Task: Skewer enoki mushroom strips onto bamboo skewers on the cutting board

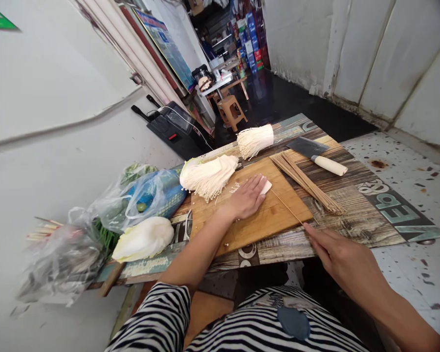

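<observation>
My left hand [246,199] lies flat on the wooden cutting board [289,200], pressing down a small piece of enoki mushroom [266,187] that is mostly covered by the palm. A thin bamboo skewer [286,206] is pinched in my right hand [339,252], beyond the board's near right edge. Its tip reaches the pale root end of that piece; whether it has gone in I cannot tell. A heap of enoki [214,173] rests at the board's far left, partly on a pale leaf. Beside the board, on the right, lies a bundle of skewers [308,183].
An enoki bunch [258,139] and a cleaver [324,157] lie on the wood-patterned table [359,200] beyond the board. On the left are a napa cabbage [144,239] and plastic bags [68,259] of vegetables. A black speaker-like case [176,129] stands behind, by the wall.
</observation>
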A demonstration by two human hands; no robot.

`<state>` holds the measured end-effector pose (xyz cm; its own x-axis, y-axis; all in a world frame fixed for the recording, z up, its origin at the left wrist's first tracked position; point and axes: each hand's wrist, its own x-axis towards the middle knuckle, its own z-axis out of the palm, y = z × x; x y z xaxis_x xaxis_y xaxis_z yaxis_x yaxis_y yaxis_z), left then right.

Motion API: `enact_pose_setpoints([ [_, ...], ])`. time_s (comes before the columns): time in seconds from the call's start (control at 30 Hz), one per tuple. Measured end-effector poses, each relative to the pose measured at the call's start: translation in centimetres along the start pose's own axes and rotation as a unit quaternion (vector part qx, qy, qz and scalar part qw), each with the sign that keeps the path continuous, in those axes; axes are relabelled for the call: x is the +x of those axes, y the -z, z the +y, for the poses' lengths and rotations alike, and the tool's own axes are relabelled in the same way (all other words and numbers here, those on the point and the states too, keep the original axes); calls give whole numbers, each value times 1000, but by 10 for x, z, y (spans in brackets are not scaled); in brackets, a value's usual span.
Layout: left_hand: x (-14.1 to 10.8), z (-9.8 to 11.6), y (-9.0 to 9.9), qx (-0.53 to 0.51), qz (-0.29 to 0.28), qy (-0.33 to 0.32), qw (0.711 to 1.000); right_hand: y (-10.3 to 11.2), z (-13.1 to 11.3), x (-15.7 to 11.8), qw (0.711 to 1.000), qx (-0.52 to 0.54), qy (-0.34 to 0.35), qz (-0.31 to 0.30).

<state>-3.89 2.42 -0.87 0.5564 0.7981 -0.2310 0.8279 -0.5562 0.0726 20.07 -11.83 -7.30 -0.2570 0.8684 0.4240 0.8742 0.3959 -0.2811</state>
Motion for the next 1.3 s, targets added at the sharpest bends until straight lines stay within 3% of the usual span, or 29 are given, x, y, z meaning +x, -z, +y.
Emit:
enact_pose_setpoints([
  [0.07, 0, 1, 7, -8, -10, 7, 1000, 1, 0, 0, 1000, -3, 7, 2],
  [0.17, 7, 5, 16, 2, 27, 51, 998, 2, -2, 0, 1000, -12, 16, 1],
  [0.23, 15, 11, 16, 9, 54, 104, 993, 3, -3, 0, 1000, -10, 16, 1],
  [0.3, 22, 17, 11, 1, 44, 127, 991, 4, -5, -1, 1000, -8, 8, 3],
  [0.47, 18, 23, -3, 12, 28, 70, 997, 4, -6, -10, 1000, -14, 1, 26],
  [0.6, 0, 18, 3, 11, 9, -10, 1000, 5, -11, -17, 997, -2, 33, 62],
  [0.8, -7, 18, 2, 12, 52, 66, 996, 6, -22, -19, 998, 20, 47, 47],
  [1.0, -4, 24, -16, 25, 87, 80, 993, 5, -26, -23, 998, 29, 35, 35],
  [1.3, -4, 22, -21, 30, 102, 75, 991, 3, -25, -27, 998, 38, 34, 26],
])
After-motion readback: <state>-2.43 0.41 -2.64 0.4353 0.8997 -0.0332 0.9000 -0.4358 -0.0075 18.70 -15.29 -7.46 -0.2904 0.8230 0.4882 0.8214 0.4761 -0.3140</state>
